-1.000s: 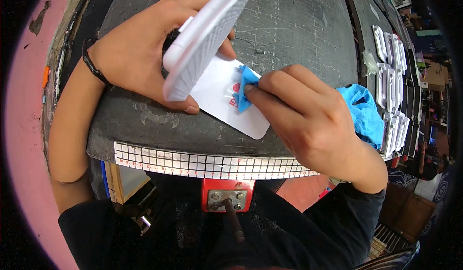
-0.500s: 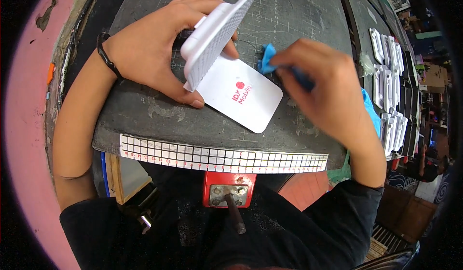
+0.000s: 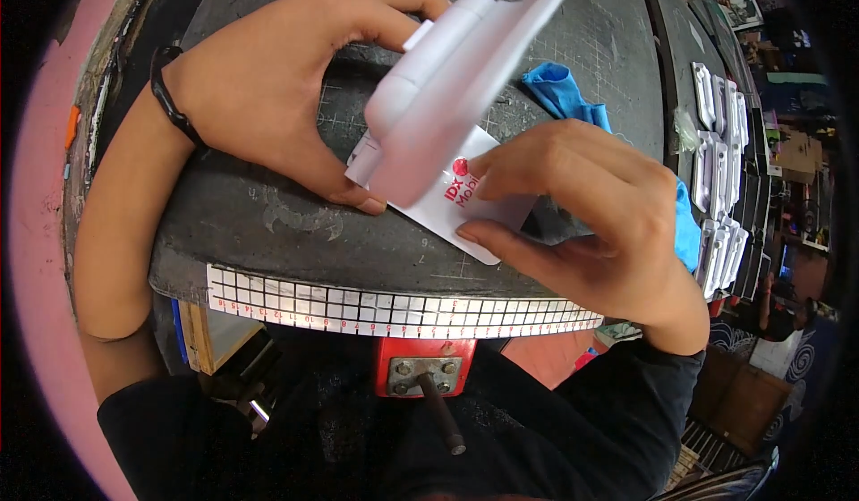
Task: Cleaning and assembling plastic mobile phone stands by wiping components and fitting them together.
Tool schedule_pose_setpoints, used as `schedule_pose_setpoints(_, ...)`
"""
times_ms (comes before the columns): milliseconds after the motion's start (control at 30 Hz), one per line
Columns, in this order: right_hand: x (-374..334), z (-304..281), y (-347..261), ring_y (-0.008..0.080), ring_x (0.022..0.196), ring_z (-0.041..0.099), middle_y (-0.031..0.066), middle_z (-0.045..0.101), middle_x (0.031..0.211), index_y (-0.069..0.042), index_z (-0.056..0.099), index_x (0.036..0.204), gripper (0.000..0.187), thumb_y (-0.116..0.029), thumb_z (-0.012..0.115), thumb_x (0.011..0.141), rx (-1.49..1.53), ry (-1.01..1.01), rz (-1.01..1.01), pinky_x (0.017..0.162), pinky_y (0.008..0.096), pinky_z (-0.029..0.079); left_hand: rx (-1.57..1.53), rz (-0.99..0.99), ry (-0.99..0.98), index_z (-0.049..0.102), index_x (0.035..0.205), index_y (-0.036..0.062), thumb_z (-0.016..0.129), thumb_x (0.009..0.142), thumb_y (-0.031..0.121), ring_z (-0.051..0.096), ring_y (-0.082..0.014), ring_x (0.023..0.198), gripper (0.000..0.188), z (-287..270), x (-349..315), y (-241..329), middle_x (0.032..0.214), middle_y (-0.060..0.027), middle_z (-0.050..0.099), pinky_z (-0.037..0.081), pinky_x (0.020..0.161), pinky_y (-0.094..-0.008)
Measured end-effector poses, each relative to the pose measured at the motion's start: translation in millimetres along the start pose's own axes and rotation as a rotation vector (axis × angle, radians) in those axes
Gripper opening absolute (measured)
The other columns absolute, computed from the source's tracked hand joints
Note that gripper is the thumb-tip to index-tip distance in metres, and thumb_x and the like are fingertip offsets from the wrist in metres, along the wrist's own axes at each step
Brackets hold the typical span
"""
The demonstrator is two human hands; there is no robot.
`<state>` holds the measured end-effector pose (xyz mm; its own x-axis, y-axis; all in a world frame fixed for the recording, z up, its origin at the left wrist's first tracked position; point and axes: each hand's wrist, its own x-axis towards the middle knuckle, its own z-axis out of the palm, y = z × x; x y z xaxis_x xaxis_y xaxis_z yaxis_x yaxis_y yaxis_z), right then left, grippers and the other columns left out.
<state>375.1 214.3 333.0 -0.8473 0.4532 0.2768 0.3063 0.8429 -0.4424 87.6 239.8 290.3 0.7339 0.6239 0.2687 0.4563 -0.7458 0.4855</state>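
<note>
A white hinged plastic piece [image 3: 465, 72] stands on the dark worktop, one panel tilted up and blurred, the other, printed with a red mark, lying flat. My left hand [image 3: 277, 80] is closed around the hinge side, with its thumb at the flat panel's near-left corner. Over the flat panel [image 3: 429, 219] is my right hand [image 3: 591, 215], thumb by the near edge and fingers curved above the print, apart from the thumb. Whether those fingertips press on the panel, I cannot tell. Just beyond the right hand lies a crumpled blue cloth [image 3: 564, 94].
A gridded ruler strip [image 3: 403, 311] runs along the worktop's near edge. At the right, several similar white plastic pieces [image 3: 716, 170] lie in stacks. Another blue cloth [image 3: 687, 228] shows beyond my right wrist. Below the edge is a red bracket [image 3: 385, 358] with a metal rod.
My right hand has let go of the blue cloth and moved down and left over the printed panel. The raised panel has swung to the right. My left hand keeps its hold.
</note>
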Motion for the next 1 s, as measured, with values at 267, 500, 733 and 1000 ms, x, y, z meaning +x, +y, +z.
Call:
schedule_pose_setpoints(267, 4.5, -3.5, 3.5, 0.02, 0.075, 0.078, 0.0083, 0.079, 0.084, -0.003, 0.079, 0.096, 0.034, -0.005, 0.098, 0.068, -0.012, 0.001, 0.048, 0.067, 0.0295, 0.057, 0.069, -0.017, -0.017, 0.083, 0.108, 0.0193, 0.108, 0.028, 0.042, 0.053, -0.0376, 0.146, 0.086, 1.4, 1.1, -1.7, 0.131, -0.0062, 0.066, 0.034, 0.13, -0.0602)
schedule_pose_setpoints(500, 8.6, -4.1, 8.2, 0.0198, 0.07, 0.076, 0.0071, 0.077, 0.079, -0.003, 0.079, 0.1, 0.036, -0.003, 0.096, 0.067, -0.082, -0.001, -0.031, 0.063, 0.0311, 0.054, -0.08, 0.155, -0.052, 0.078, 0.122, 0.0087, 0.101, 0.06, 0.039, 0.054, -0.0319, 0.135, 0.073, -9.1, 4.6, -13.6, 0.134, -0.0122, 0.062, 0.03, 0.116, -0.0492)
schedule_pose_setpoints(733, 4.0, -4.6, 4.3, 0.0192, 0.07, 0.076, 0.0057, 0.08, 0.082, -0.005, 0.076, 0.099, 0.032, -0.003, 0.093, 0.071, -0.207, -0.044, -0.075, 0.062, 0.0321, 0.049, -0.01, 0.046, -0.011, 0.082, 0.109, 0.0161, 0.108, 0.036, 0.039, 0.051, -0.0377, 0.144, 0.082, -2.2, 4.1, -2.3, 0.132, -0.0077, 0.063, 0.044, 0.123, -0.0558)
schedule_pose_setpoints(1000, 6.5, -5.7, 6.4, 0.0201, 0.074, 0.079, 0.0067, 0.083, 0.086, -0.003, 0.074, 0.099, 0.036, -0.003, 0.096, 0.07, -0.056, -0.012, -0.005, 0.065, 0.0291, 0.054, -0.032, 0.076, -0.01, 0.081, 0.111, 0.0157, 0.109, 0.037, 0.038, 0.052, -0.0382, 0.142, 0.082, -1.1, 5.2, -4.4, 0.131, -0.0093, 0.062, 0.047, 0.119, -0.0541)
